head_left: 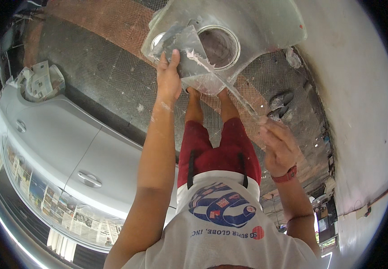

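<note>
My left fingers (175, 56) gripped flat grey plate (174, 41) beside open round tin (238, 48), above pale grey panel (270, 27). My right fingers (275, 132) pinched long thin spatula (239, 95), its far end, smeared with pale putty (198, 58), over plate. Silver car (59, 139), newspaper (83, 226) along windows, stood to my left.

wristband (286, 175): red, just behind right hand (279, 144)
shirt (229, 224): white, short-sleeved, blue and red print (223, 208)
shorts (218, 150): dark red, two black strips (190, 168)
</note>
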The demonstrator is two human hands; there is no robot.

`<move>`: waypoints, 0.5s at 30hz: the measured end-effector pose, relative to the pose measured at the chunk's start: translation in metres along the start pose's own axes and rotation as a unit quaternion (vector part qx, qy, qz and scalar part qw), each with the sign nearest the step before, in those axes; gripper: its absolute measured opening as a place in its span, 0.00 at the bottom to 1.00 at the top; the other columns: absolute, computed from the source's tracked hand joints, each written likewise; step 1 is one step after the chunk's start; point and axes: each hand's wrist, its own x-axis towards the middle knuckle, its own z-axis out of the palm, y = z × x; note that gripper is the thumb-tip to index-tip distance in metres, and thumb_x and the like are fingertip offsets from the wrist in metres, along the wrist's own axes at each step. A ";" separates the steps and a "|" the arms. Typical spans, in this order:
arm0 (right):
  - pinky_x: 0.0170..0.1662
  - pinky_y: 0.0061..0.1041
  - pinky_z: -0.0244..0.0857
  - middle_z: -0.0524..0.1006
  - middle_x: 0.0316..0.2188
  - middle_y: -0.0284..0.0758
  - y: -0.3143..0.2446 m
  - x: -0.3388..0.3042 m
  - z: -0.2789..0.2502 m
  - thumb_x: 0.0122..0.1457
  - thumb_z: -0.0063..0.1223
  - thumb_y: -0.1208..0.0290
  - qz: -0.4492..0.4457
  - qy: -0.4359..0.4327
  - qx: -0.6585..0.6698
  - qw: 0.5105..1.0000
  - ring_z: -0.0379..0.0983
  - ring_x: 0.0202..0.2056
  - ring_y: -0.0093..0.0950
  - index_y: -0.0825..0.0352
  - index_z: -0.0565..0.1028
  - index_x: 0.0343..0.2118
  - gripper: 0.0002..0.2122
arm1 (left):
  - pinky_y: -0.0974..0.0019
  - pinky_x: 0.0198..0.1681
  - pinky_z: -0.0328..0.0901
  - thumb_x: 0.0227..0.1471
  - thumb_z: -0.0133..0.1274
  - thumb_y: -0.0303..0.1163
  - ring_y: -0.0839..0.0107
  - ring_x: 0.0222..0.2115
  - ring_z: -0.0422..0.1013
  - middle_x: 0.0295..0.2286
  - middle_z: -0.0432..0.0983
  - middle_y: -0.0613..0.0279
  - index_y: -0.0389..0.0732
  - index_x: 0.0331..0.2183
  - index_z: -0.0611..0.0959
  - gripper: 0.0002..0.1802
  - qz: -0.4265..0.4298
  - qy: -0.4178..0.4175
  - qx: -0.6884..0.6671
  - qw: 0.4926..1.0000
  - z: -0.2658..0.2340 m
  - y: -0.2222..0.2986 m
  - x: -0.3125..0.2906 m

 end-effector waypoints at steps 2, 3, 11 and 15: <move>0.49 0.33 0.80 0.83 0.50 0.43 0.012 -0.002 0.003 0.60 0.57 0.83 -0.051 -0.043 -0.036 0.997 0.81 0.53 0.40 0.69 0.84 0.48 0.13 | 0.60 0.59 0.69 0.70 0.53 0.37 0.63 0.55 0.73 0.55 0.76 0.53 0.32 0.62 0.72 0.26 -0.033 0.022 -0.045 0.998 0.002 0.006 0.001; 0.48 0.33 0.80 0.83 0.50 0.42 0.018 -0.006 0.005 0.59 0.57 0.84 -0.074 -0.064 -0.054 0.994 0.81 0.53 0.40 0.68 0.84 0.48 0.14 | 0.59 0.58 0.71 0.70 0.53 0.36 0.64 0.54 0.74 0.54 0.76 0.53 0.32 0.61 0.73 0.25 -0.050 0.032 -0.067 0.996 0.002 0.009 0.001; 0.47 0.31 0.80 0.82 0.51 0.37 0.035 -0.012 -0.011 0.55 0.60 0.80 -0.127 -0.146 -0.121 0.974 0.81 0.54 0.37 0.67 0.85 0.47 0.15 | 0.59 0.54 0.74 0.68 0.53 0.34 0.63 0.48 0.79 0.48 0.80 0.54 0.31 0.53 0.78 0.18 -0.082 0.072 -0.097 0.989 -0.004 0.015 0.008; 0.49 0.31 0.80 0.82 0.51 0.39 0.021 0.002 -0.022 0.57 0.60 0.81 -0.092 -0.129 -0.112 0.981 0.81 0.53 0.37 0.68 0.84 0.48 0.15 | 0.59 0.56 0.73 0.69 0.53 0.34 0.63 0.49 0.78 0.50 0.79 0.54 0.31 0.55 0.77 0.20 -0.041 0.101 -0.126 0.986 0.000 -0.003 0.008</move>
